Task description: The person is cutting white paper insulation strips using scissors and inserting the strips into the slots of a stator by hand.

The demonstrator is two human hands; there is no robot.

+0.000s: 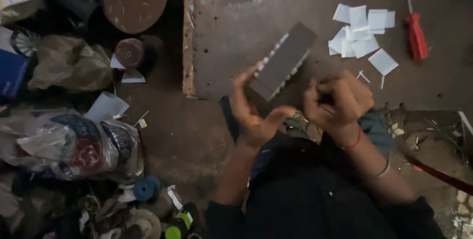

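My left hand (pixel 253 113) holds the near end of a long dark rectangular block (pixel 283 60) with pale tabs along its edges; the block tilts up and away over a low brown slab (pixel 231 37). Just right of the block's near end, my right hand (pixel 337 102) is curled into a fist. I cannot tell whether anything small is pinched in it. A red thread and a metal bangle circle the right wrist.
Several white paper squares (pixel 362 34) lie on the slab's right part, beside a red-handled screwdriver (pixel 415 32). Crumpled plastic bags (pixel 74 143), a round wooden disc (pixel 135 0), a blue spool (pixel 147 187) and clutter fill the left floor.
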